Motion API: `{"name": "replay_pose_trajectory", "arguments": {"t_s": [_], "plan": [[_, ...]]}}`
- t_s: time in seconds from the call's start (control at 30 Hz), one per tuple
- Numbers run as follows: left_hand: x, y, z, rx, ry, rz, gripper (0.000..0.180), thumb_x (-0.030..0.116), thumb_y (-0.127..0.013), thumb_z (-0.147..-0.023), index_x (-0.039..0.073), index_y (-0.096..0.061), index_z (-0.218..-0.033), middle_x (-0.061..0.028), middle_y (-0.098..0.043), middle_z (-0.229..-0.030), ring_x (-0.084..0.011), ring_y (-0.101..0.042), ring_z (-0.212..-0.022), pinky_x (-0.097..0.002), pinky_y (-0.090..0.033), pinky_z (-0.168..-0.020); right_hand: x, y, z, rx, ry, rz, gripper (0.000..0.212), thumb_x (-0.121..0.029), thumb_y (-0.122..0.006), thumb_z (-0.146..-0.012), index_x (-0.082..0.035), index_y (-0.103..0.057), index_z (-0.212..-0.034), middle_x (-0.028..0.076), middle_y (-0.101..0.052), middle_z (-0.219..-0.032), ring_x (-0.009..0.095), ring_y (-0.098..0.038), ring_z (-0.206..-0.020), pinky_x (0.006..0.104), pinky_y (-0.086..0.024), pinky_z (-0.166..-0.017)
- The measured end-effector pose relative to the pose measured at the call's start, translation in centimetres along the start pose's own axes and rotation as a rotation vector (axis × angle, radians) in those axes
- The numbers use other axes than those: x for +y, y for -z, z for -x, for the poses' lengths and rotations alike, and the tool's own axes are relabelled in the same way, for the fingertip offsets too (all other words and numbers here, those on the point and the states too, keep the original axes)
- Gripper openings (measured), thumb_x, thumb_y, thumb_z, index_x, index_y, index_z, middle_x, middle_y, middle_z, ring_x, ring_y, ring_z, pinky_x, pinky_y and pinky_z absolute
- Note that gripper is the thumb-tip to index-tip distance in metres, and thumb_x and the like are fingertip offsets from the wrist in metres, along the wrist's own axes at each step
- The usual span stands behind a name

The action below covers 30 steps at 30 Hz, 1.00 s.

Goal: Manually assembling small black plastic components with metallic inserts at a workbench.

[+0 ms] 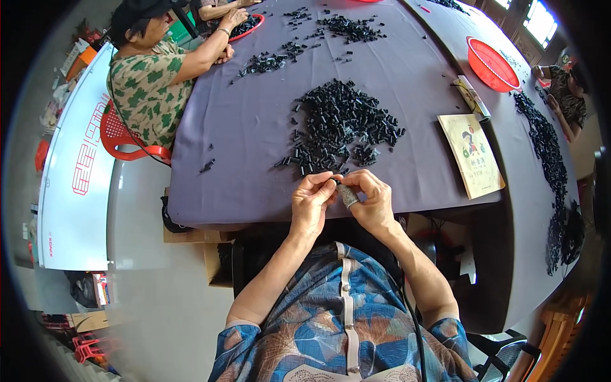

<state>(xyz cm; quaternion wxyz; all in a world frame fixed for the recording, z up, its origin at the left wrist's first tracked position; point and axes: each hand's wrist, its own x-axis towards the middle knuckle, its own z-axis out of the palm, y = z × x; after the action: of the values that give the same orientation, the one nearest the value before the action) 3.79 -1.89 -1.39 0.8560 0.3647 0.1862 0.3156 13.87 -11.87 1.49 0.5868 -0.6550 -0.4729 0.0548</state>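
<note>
I have the left hand (310, 200) pinching a small black piece (336, 180) at the table's near edge, just before the pile of black pieces (344, 121). The right hand (374, 202) meets it, fingers curled, a grey wrap (347, 196) on one; whether they grip it too, I cannot tell. A booklet (471, 156) lies to the right on the grey tablecloth (235, 165).

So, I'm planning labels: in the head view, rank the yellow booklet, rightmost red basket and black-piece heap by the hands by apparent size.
1. Black-piece heap
2. Yellow booklet
3. Rightmost red basket
Farther off, the basket's real size is unsure.
</note>
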Motion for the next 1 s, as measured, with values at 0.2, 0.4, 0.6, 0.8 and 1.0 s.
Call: {"name": "replay_pose_trajectory", "arguments": {"t_s": [0.2, 0.4, 0.6, 0.8, 1.0], "plan": [[-0.5, 0.4, 0.1, -0.037, -0.065, -0.028, 0.014, 0.001, -0.061, -0.089, 0.008, -0.065, -0.1, -0.0109, -0.069, -0.098, -0.0112, -0.061, -0.077, -0.0237, -0.048, -0.068, 0.0, -0.2, 0.2, 0.019, -0.053, -0.054, 0.019, 0.008, -0.068, -0.07, 0.001, -0.061, -0.087, 0.011, -0.064, -0.084, 0.023, -0.066, -0.075, 0.0301, -0.055, -0.065], [-0.6, 0.3, 0.3, -0.043, -0.131, -0.088, 0.014, 0.0, -0.061, -0.088, 0.007, -0.065, -0.1, -0.0123, -0.069, -0.099, -0.0112, -0.061, -0.078, -0.0242, -0.049, -0.069, -0.2, -0.3, 0.4, 0.015, -0.161, -0.107, 0.018, 0.008, -0.068, -0.071, 0.0, -0.062, -0.086, 0.01, -0.065, -0.083, 0.021, -0.066, -0.074, 0.0308, -0.053, -0.063], [-0.4, 0.4, 0.6, -0.029, -0.122, -0.105, 0.015, -0.001, -0.061, -0.088, 0.006, -0.065, -0.101, -0.0127, -0.068, -0.1, -0.0112, -0.06, -0.075, -0.0229, -0.049, -0.066, 0.3, -0.6, 0.5, 0.061, -0.011, -0.008, 0.017, 0.007, -0.07, -0.072, -0.001, -0.062, -0.084, 0.01, -0.065, -0.08, 0.019, -0.065, -0.071, 0.0283, -0.051, -0.063], [-0.3, 0.5, -0.1, -0.048, -0.101, 0.043, 0.016, 0.0, -0.06, -0.09, 0.006, -0.065, -0.104, -0.0124, -0.068, -0.099, -0.0115, -0.061, -0.074, -0.0225, -0.048, -0.065, 0.3, -1.1, 0.4, 0.057, -0.283, -0.349, 0.019, 0.007, -0.068, -0.08, 0.0, -0.061, -0.096, 0.007, -0.069, -0.09, 0.01, -0.064, -0.082, 0.0235, -0.053, -0.071], [-0.2, 0.5, -0.1, -0.032, -0.082, 0.055, 0.016, 0.001, -0.06, -0.09, 0.007, -0.066, -0.104, -0.0136, -0.068, -0.101, -0.0107, -0.06, -0.075, -0.022, -0.047, -0.067, 0.6, -0.8, 0.4, 0.007, -0.228, -0.273, 0.02, 0.005, -0.07, -0.078, 0.0, -0.062, -0.096, 0.008, -0.069, -0.091, 0.012, -0.067, -0.086, 0.0256, -0.054, -0.074]]}}
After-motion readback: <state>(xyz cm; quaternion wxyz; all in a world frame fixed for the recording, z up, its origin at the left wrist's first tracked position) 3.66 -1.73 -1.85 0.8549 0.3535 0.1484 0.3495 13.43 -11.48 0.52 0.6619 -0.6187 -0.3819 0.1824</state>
